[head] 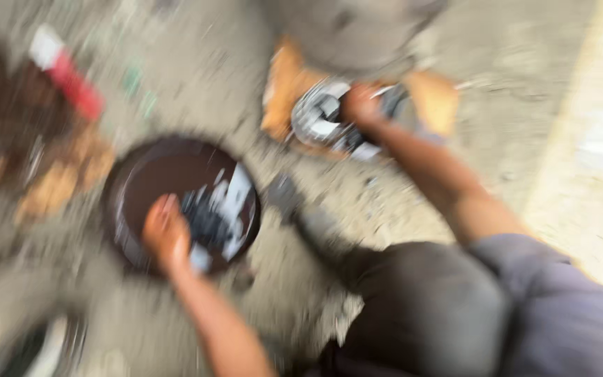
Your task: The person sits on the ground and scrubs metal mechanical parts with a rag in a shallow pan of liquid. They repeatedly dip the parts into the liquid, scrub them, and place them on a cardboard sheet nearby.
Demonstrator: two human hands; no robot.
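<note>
Your left hand (167,234) is down in a round dark basin (134,174) on the gritty ground, the fingers curled over something among the pale and dark metal parts (218,209) lying in brownish liquid; the frame is too smeared to say whether that hand is truly clamped on a piece or only resting on it. Your right hand (362,106) reaches well away to the upper middle, closed over the top of a round shiny metal part (319,119) that sits on a tan block or pad (284,91) just in front of another person's grey-clad legs (350,28). That round part reads as solid metal, so judge it heavy for its size, stiff, and not fragile; it looks bright and possibly oily, so expect it to be slippery. Take it around the rim or through an opening in its face rather than by a smooth flat, and keep your palm over it as it is now. The pieces in the basin are wet, so they are likely slick too; pinch them by an edge, not a broad face. A dark bar-like object (301,209) lies on the ground between basin and round part, a red and white item (64,70) sits at upper left, and your knee (420,307) fills the lower right.
</note>
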